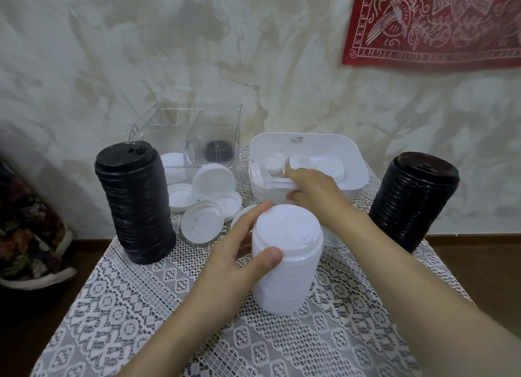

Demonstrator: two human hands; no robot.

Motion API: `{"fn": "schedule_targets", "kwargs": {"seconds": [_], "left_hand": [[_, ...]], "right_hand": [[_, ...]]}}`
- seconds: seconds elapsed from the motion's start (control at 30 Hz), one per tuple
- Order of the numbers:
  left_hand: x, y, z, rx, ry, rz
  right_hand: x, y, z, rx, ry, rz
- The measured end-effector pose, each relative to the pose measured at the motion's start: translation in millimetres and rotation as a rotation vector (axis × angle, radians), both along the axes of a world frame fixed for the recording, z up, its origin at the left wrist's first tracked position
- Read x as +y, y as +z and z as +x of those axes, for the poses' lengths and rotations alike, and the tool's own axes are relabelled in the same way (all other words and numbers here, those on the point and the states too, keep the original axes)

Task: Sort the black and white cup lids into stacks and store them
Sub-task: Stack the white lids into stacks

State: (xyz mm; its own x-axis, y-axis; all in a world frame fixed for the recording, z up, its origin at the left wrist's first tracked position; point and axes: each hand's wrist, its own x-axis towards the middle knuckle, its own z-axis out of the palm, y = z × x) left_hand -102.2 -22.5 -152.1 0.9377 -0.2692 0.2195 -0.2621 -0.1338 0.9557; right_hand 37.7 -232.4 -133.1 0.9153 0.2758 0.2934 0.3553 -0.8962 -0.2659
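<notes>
A stack of white lids (286, 264) stands in the middle of the table. My left hand (242, 252) grips its upper part, thumb in front and fingers behind. My right hand (310, 189) reaches into the white bin (352, 151) and pinches a white lid (277, 182) at the bin's near rim. More white lids lie in the bin. Two tall black lid stacks stand upright, one on the left (135, 201) and one on the right (413, 200). Several loose white lids (201, 224) lie between the left black stack and the bin.
A clear plastic organizer (191, 134) stands at the back against the wall, with a few black lids (218, 151) in it. A lace cloth (141, 306) covers the small table. A patterned bag (31, 235) sits on the floor at the left.
</notes>
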Motion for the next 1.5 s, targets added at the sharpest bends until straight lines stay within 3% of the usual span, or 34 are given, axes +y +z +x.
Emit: {"fn": "schedule_targets", "kwargs": {"seconds": [0.4,0.6,0.8,0.87,0.97,1.07,1.37,1.5], "left_hand": [[0.2,1.3,0.2,-0.018,-0.012,0.003],[-0.1,1.0,-0.8,-0.039,-0.002,0.002],[0.5,2.2,-2.1,-0.046,-0.006,0.045],[0.7,2.7,-2.3,-0.039,-0.007,0.054],[0.9,2.7,-2.3,-0.034,-0.017,0.039],[-0.3,3.3,-2.4,-0.044,-0.025,0.04],[-2.6,1.6,0.1,-0.064,-0.058,0.018],[-1.1,0.4,0.2,-0.061,-0.072,-0.001]], "right_hand": [[0.1,24.4,-4.8,0.02,-0.011,0.336],[-6.0,57.2,-40.1,0.065,0.088,0.5],[-16.9,99.7,-94.6,0.177,0.254,0.866],[-20.4,105.1,-106.9,0.303,0.266,0.973],[-21.9,93.2,-113.7,0.506,0.232,0.871],[-19.9,74.0,-117.8,0.48,0.172,0.689],[-9.6,57.0,-130.1,0.365,0.123,0.579],[-15.7,54.5,-137.8,0.474,0.159,0.598]]}}
